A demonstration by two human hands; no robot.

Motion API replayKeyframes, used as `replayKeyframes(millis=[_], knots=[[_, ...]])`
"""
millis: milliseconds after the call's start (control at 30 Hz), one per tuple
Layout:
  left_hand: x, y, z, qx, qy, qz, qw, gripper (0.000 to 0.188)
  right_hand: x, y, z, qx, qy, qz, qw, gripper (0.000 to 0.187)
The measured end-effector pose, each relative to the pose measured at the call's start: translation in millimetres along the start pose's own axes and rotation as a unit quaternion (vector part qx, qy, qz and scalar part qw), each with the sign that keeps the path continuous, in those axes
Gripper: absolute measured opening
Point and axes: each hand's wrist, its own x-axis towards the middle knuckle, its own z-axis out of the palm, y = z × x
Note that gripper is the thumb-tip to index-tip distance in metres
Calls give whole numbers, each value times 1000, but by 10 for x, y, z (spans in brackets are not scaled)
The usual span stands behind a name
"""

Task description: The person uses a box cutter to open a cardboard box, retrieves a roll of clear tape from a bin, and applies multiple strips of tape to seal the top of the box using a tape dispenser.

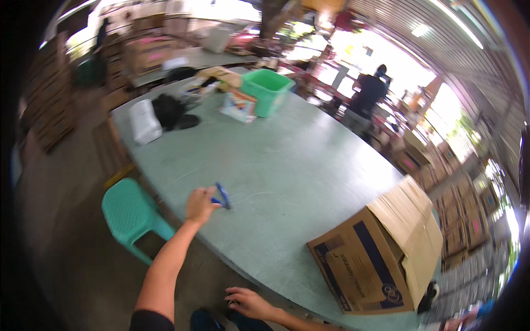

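My left hand [200,206] reaches over the near left edge of the green table [265,165]. Its fingers are closed on a small blue hand tool [222,195], angled in shape and blurred, so its exact kind is unclear. The tool is at the tabletop. My right hand [248,303] hangs low in front of my legs, below the table's edge, fingers loosely apart with nothing seen in them. To the right, a cardboard box [353,267] with dark blue print stands on the table, its top flaps folded over.
A green plastic bin [266,91], a colourful packet [239,106], a white bundle [145,122] and black items [168,112] lie on the far side. A green stool [130,209] stands at left. Stacked cartons [464,215] fill the right. A person [367,99] stands beyond.
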Motion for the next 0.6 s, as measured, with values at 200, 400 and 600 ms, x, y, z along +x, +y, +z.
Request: replayKeyframes(millis=[200, 400, 600], knots=[[200, -502, 246, -24, 60, -52, 997, 28, 456, 304, 341, 28, -102, 31, 994, 28], [203, -635, 185, -5, -133, 232, 963, 29, 395, 355, 688, 110, -117, 218, 963, 27], [233, -300, 110, -28, -90, 47, 994, 41, 567, 316, 925, 123, -99, 191, 969, 28]])
